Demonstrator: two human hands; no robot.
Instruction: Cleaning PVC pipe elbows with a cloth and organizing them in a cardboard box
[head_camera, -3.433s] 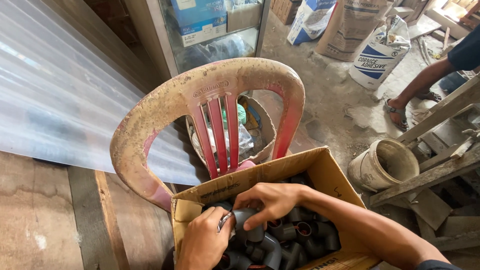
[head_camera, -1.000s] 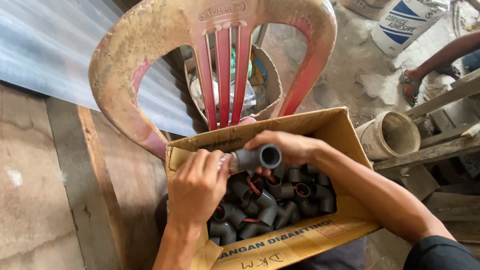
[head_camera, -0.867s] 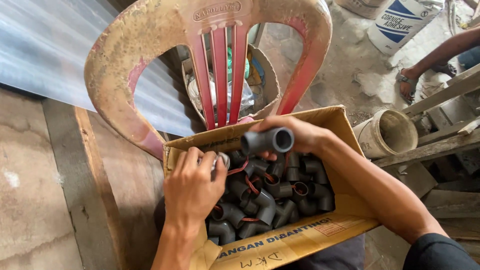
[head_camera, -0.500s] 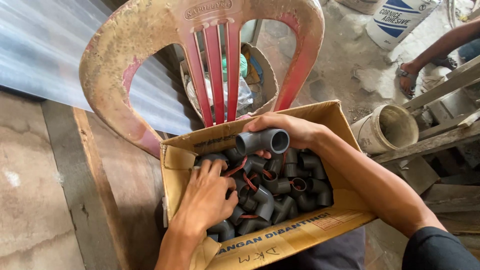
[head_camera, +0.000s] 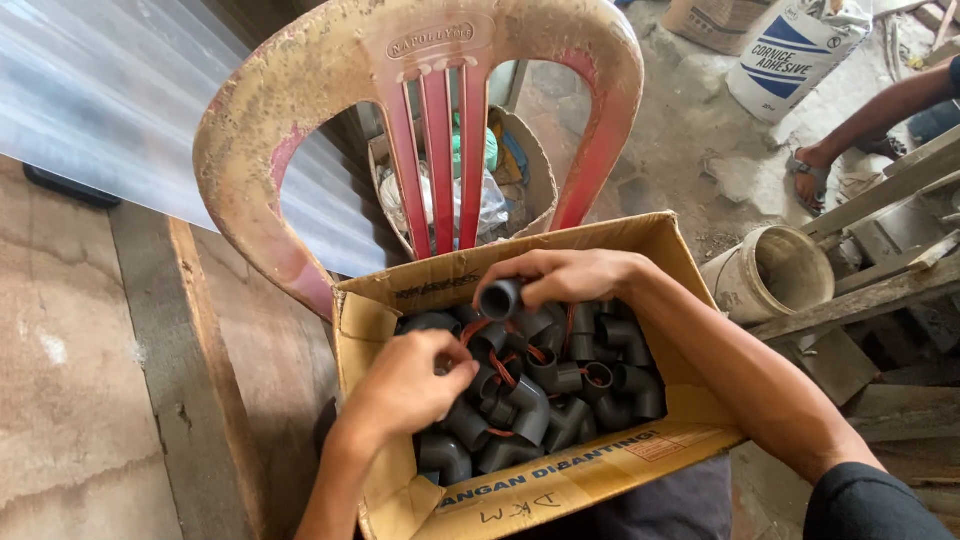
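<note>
An open cardboard box (head_camera: 560, 480) sits on a worn red plastic chair (head_camera: 430, 90) and holds several dark grey pipe elbow fittings (head_camera: 540, 400), some tied with red bands. My right hand (head_camera: 565, 275) is at the box's far side, fingers closed around one grey fitting (head_camera: 500, 298) whose open end faces the camera. My left hand (head_camera: 410, 380) reaches into the left part of the box, fingers curled down among the fittings; what it grips is hidden.
Corrugated translucent sheet (head_camera: 110, 110) lies at the left. Behind the chair stands a bucket of rubbish (head_camera: 470, 190). A dusty bucket (head_camera: 770, 275), wooden planks (head_camera: 880, 270) and a sack (head_camera: 800, 50) are on the right, with another person's foot (head_camera: 815, 165) nearby.
My right hand lowered the fitting it held toward the box's back edge. My left hand went deeper into the pile of fittings. The view shifted slightly.
</note>
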